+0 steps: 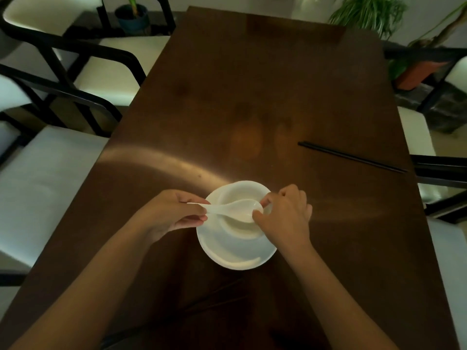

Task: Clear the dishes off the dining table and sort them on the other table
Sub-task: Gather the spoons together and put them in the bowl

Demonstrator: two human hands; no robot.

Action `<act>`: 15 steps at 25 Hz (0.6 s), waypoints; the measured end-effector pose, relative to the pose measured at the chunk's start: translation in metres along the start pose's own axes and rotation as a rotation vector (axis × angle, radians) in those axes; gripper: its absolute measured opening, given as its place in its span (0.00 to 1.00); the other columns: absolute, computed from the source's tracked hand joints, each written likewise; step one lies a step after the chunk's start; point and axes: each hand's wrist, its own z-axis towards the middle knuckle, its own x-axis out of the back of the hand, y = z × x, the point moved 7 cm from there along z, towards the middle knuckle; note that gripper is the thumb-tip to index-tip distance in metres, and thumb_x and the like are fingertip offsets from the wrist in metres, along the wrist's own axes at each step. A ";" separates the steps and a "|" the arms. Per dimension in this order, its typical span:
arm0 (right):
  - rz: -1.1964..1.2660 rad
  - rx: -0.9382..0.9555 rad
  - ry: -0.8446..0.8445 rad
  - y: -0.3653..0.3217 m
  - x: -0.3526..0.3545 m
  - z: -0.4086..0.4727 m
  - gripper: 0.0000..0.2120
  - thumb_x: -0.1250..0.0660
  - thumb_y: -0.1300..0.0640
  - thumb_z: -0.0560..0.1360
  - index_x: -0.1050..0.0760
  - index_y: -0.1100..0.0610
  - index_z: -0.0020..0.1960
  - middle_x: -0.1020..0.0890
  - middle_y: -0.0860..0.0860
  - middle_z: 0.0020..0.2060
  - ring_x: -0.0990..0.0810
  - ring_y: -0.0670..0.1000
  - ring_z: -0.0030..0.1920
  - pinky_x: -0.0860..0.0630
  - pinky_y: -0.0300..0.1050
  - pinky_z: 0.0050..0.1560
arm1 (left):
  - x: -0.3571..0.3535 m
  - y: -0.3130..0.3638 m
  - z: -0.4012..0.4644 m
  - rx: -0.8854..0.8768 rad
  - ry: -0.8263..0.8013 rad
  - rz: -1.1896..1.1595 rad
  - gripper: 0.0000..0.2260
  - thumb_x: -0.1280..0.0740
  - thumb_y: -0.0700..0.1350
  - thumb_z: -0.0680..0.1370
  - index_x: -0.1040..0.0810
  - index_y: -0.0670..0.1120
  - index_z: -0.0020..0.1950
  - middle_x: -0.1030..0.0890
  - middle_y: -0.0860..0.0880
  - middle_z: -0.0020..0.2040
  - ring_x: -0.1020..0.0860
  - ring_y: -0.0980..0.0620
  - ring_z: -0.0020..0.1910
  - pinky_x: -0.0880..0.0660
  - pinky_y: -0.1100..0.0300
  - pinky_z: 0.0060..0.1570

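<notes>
Grip status: our left hand [177,210] pinches the handle of a white soup spoon [233,207] between thumb and fingers. Our right hand [285,213] has its fingers curled at the spoon's scoop end and the near rim of the bowl [242,223]; we cannot tell whether those fingers grip the spoon, the bowl rim, or both.

The spoon lies level across the top of the bowl, handle to the left of the frame, scoop to the right. The white bowl sits on a white plate [235,253], slightly toward the plate's far edge. Plate and bowl stand on the dark wooden tabletop [227,97], in the lower centre of the frame.

A pair of black chopsticks [351,156] lies flat on the tabletop at the right of the frame, well apart from the plate, angled toward the right edge.

White-cushioned chairs [43,178] with black frames line the left and right sides of the frame. A potted plant [132,17] stands at upper left; leafy plants [374,13] and an orange planter [417,72] occupy the upper right.
</notes>
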 end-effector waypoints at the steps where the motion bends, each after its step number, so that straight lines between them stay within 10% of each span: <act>1: -0.049 0.011 0.026 -0.002 0.000 -0.003 0.10 0.33 0.47 0.70 0.21 0.51 0.47 0.34 0.47 0.47 0.33 0.50 0.52 0.38 0.46 0.53 | -0.001 -0.001 0.001 0.008 -0.012 0.004 0.08 0.29 0.34 0.70 0.18 0.41 0.49 0.14 0.44 0.39 0.16 0.51 0.40 0.20 0.65 0.37; 11: 0.077 0.060 0.063 0.006 -0.001 -0.026 0.14 0.35 0.50 0.74 0.25 0.50 0.59 0.27 0.52 0.54 0.29 0.52 0.55 0.34 0.52 0.59 | -0.012 -0.002 -0.013 -0.025 -0.025 0.089 0.14 0.31 0.44 0.74 0.24 0.43 0.58 0.18 0.44 0.49 0.16 0.51 0.39 0.19 0.61 0.37; 15: 0.188 0.070 0.177 0.022 0.015 -0.044 0.15 0.34 0.54 0.74 0.26 0.52 0.61 0.25 0.53 0.56 0.26 0.51 0.54 0.28 0.48 0.56 | 0.004 -0.017 -0.028 -0.123 0.251 0.196 0.20 0.34 0.53 0.74 0.30 0.48 0.64 0.22 0.47 0.55 0.20 0.51 0.47 0.23 0.57 0.44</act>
